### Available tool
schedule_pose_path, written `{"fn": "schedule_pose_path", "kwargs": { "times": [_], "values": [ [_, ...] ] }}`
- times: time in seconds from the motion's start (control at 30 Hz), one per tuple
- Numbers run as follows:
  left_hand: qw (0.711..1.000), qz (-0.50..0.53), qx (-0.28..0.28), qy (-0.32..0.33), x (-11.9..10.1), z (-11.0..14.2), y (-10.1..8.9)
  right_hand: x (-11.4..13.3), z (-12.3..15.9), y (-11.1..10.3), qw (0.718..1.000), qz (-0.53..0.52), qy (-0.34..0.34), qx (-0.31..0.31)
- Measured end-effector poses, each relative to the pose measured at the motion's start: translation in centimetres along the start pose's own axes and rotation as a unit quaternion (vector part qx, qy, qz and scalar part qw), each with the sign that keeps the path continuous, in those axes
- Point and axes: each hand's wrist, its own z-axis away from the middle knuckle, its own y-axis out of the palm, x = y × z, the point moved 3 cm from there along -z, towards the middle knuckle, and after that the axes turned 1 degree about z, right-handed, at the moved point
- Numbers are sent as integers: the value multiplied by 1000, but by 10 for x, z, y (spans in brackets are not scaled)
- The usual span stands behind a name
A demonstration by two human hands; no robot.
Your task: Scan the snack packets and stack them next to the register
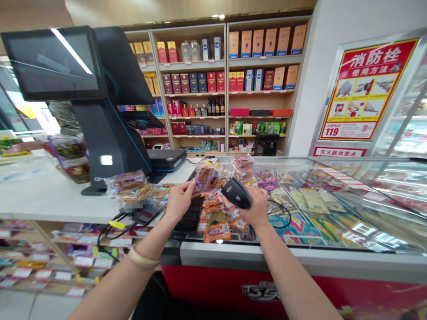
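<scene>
In my left hand (180, 201) I pinch the edge of a clear-and-purple snack packet (207, 177) with brown food inside. My right hand (256, 205) is wrapped round a black barcode scanner (236, 193), whose head points left towards that packet. A cable (289, 215) curls out to the right of the hand. Below and between the hands lie several small orange packets (217, 232) on the glass top. Similar purple-trimmed packets are stacked behind the scanner (243, 165), and another pile of packets (131, 186) sits to the left. A dark flat device (189, 218) lies under my left hand.
A checkout screen (56, 64) on a dark stand rises from the white counter (40, 195) at left. The glass-topped freezer (333, 178) extends right. Shelves of boxes and bottles (216, 106) stand behind. Cables (108, 235) hang over the counter's front edge.
</scene>
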Motion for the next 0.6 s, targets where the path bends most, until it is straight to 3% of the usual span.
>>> {"fn": "schedule_pose_path", "kwargs": {
  "times": [0.2, 0.33, 0.47, 0.6],
  "values": [
    [1000, -5, 10, -11, 0, 9, 6, 2, -2, -3, 1000, -26, 14, -7],
    [1000, 6, -1, -8, -4, 8, -5, 2, -2, -4, 1000, -22, 6, -4],
    [998, -13, -56, -17, -15, -6, -48, 2, -1, -3, 1000, -11, -8, -9],
    [986, -110, -106, -71, -21, -23, -100, 1, 0, -1, 1000, -10, -15, -3]
  ]
}}
